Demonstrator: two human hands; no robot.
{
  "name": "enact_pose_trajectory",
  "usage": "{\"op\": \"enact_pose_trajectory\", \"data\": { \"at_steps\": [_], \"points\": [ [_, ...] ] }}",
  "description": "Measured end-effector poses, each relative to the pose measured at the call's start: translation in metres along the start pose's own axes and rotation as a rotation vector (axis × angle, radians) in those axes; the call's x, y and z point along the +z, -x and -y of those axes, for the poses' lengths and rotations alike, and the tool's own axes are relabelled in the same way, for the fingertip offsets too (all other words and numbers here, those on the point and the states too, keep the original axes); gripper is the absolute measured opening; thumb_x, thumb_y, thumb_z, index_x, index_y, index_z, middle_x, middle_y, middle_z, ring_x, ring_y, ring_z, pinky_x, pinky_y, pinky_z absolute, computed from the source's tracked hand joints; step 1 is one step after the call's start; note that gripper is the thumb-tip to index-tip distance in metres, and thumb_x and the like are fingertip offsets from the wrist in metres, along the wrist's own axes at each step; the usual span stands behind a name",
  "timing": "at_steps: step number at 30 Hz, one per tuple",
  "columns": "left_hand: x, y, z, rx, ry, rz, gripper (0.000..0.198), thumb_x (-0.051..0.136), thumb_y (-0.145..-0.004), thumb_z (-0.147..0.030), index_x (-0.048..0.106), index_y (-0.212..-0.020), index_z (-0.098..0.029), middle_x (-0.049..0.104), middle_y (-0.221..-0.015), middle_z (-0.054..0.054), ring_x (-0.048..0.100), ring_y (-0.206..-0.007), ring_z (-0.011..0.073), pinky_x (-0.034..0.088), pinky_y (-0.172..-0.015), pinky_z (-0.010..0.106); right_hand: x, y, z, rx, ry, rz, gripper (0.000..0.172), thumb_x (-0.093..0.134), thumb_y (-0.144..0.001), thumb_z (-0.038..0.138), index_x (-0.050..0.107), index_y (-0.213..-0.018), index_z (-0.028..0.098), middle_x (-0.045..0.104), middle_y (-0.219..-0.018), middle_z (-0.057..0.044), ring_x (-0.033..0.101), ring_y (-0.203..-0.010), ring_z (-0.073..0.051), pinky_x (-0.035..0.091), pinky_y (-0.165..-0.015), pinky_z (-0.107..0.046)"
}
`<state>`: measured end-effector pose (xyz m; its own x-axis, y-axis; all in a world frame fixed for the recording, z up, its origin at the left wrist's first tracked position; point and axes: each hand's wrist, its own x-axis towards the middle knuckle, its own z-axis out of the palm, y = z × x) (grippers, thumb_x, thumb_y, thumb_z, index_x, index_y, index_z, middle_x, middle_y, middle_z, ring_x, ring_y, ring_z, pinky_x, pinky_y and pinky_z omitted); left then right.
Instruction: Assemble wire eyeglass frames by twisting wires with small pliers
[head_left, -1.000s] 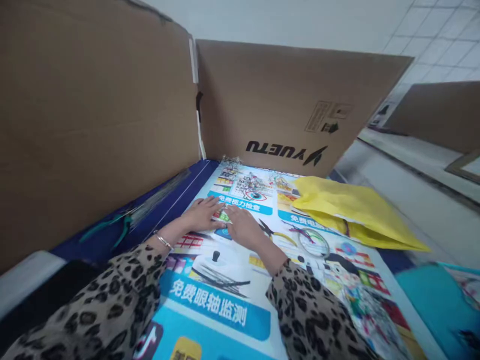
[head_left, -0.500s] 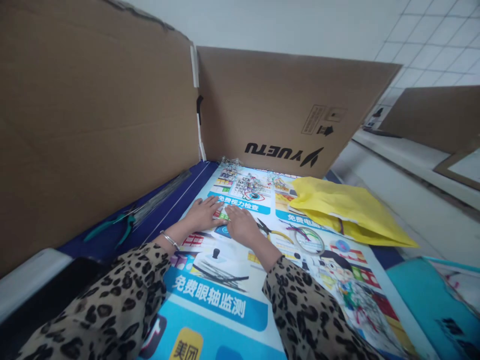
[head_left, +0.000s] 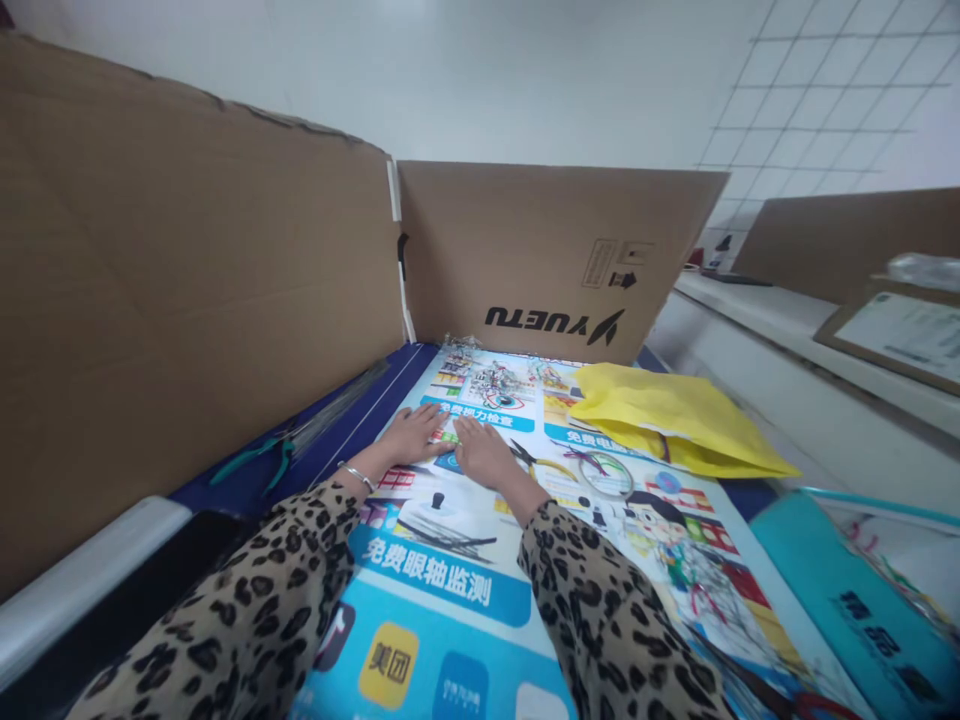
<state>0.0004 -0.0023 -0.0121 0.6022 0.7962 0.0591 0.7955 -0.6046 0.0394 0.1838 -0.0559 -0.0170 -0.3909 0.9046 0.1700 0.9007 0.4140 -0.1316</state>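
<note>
My left hand [head_left: 409,436] lies palm down on a printed poster [head_left: 450,585] that covers the table, fingers stretched toward the right. My right hand [head_left: 484,452] rests beside it, fingers bent over a small green piece [head_left: 449,437] that shows between the two hands. Both hands touch or nearly touch this piece; what it is I cannot make out. A bracelet sits on my left wrist. Leopard-print sleeves cover both forearms. Yellow-handled pliers [head_left: 541,464] lie just right of my right hand.
Cardboard walls [head_left: 517,250] stand at the left and back. Teal-handled pliers [head_left: 259,455] and a bundle of thin wires [head_left: 337,408] lie at the left. A yellow bag [head_left: 667,420], a ring of clear tape [head_left: 606,474] and a teal box [head_left: 862,590] are on the right.
The camera has tilted upward, so more wall shows and the hands sit lower in view. Both hands stay on the poster around the small green piece.
</note>
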Motion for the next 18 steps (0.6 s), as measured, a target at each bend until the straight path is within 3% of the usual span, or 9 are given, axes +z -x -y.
{"op": "enact_pose_trajectory", "data": {
  "at_steps": [9,18],
  "points": [
    [-0.0012,-0.0011,0.0012,-0.006,0.008,0.0,0.075,0.024,-0.077,-0.071,0.024,-0.139,-0.028,0.022,-0.147,0.006,0.016,-0.135,0.0254,0.015,-0.104,0.046,-0.0011,0.0012,-0.0011,-0.015,0.02,0.003,0.052,0.024,-0.089,0.034,0.03,-0.138,0.014,0.027,-0.144,-0.009,0.019,-0.134,-0.02,0.017,-0.106,-0.039],
    [-0.007,0.0035,0.0023,0.032,0.063,-0.033,0.075,0.03,-0.077,-0.07,0.021,-0.139,-0.03,0.02,-0.147,0.008,0.017,-0.135,0.0266,0.016,-0.104,0.048,-0.0033,0.0025,-0.0011,-0.023,-0.024,-0.073,0.055,0.034,-0.087,0.034,0.031,-0.137,0.013,0.031,-0.143,-0.01,0.021,-0.133,-0.02,0.017,-0.107,-0.038]
  ]
}}
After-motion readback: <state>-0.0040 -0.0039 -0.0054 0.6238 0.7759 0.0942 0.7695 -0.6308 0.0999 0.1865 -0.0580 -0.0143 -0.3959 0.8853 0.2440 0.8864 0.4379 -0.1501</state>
